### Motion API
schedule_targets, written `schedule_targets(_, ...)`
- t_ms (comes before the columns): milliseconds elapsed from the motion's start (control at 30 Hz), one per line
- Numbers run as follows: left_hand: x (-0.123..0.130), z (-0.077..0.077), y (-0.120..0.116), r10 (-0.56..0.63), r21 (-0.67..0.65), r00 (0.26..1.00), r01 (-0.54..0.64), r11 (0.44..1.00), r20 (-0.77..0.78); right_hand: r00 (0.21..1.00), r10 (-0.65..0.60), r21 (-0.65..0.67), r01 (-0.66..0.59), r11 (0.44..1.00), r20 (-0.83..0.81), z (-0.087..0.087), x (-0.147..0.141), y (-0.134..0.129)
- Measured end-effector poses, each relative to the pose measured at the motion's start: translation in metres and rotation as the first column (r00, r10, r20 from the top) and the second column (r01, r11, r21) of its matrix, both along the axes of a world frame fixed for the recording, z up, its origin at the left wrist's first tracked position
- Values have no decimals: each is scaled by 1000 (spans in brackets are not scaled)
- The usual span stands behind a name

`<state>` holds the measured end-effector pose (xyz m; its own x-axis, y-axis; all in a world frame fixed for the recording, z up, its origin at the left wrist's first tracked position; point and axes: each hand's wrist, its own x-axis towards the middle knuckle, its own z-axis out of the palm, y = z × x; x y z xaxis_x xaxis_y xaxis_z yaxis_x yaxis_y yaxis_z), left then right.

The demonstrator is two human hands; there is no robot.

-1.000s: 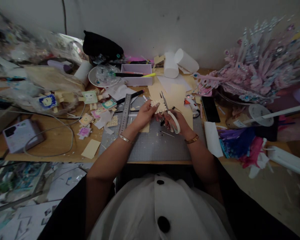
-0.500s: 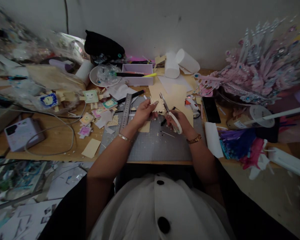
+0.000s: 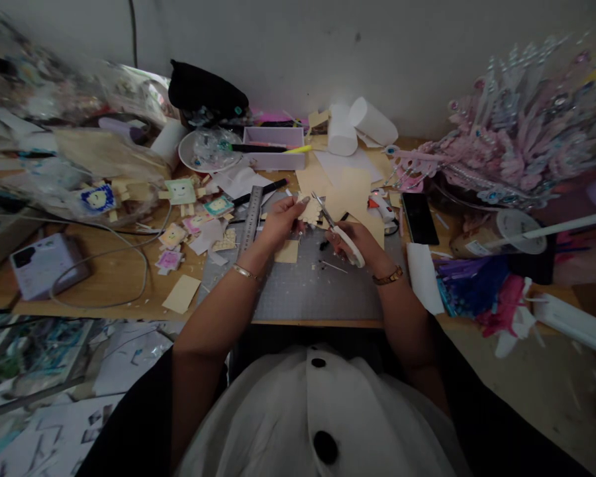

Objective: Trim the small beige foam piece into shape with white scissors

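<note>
Between the thumb and fingers of my left hand (image 3: 284,220) is a small cream piece of card (image 3: 312,211) with a scalloped edge. My right hand (image 3: 355,240) is closed around the white handles of a pair of scissors (image 3: 346,240). Their metal blades point up and left, with the tips beside the upper right of the card. A grey cutting mat (image 3: 318,291) lies under both hands, scattered with tiny scraps. Left of my left hand rests a metal ruler (image 3: 251,222), and a small cream card square (image 3: 287,252) lies just below that hand.
Large cream sheets (image 3: 347,195) lie beyond the hands. A glue gun (image 3: 380,206) and a phone (image 3: 420,218) are to the right, near a plastic cup (image 3: 501,233). Small decorated card figures (image 3: 180,191) and a lilac tray (image 3: 273,160) stand left and behind.
The scissors' blades have tilted further left, and their handles have shifted slightly right. My left hand has turned the scalloped card a little.
</note>
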<state>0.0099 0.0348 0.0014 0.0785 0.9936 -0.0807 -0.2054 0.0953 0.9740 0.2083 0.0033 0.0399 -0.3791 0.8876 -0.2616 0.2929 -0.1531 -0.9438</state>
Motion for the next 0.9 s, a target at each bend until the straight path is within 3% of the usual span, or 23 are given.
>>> schedule_targets(300,-1,3,1,63,-55,998,-63,996,7,997,65,-25,-66,998,-32,-3,3,1)
schedule_targets(900,0,3,-1,32,-14,999,-31,999,32,999,45,-15,-45,999,-24,-6,4,3)
